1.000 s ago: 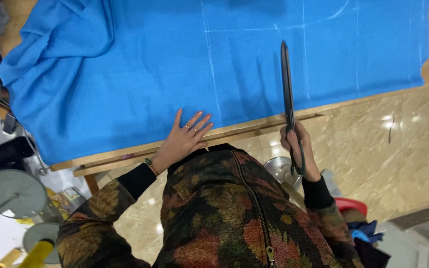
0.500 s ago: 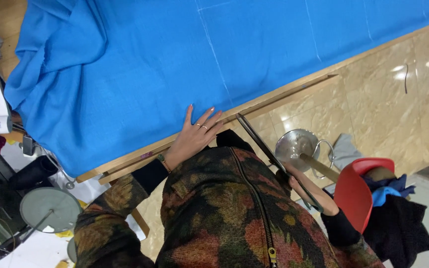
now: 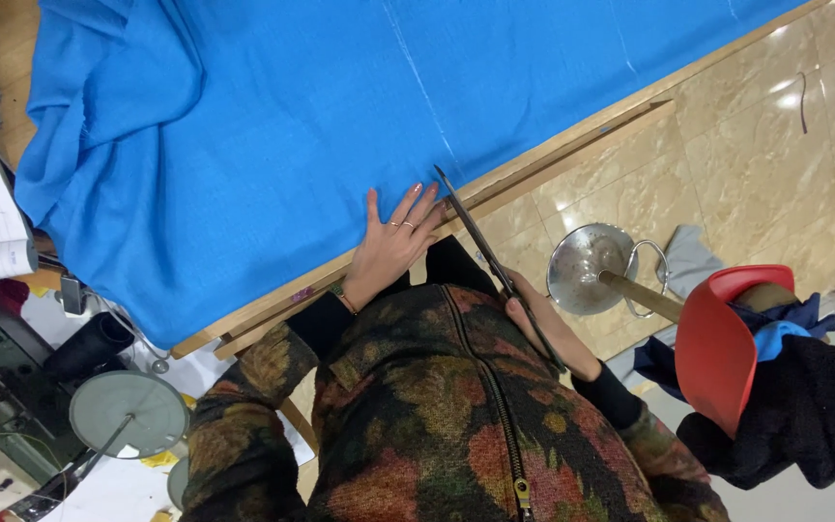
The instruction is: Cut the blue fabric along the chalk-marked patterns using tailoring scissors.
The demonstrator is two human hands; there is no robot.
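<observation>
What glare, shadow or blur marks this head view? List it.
Head view: bright glare spots on the polished floor and metal bowl; blue fabric evenly lit, soft shadows in its folds; left hand, right hand and long scissors sharp, no motion blur.

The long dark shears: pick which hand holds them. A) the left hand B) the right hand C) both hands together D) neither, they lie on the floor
B: the right hand grips the long dark shears at the handle end, their tip at the blue cloth edge, while the left hand lies flat and open on the cloth.
</observation>
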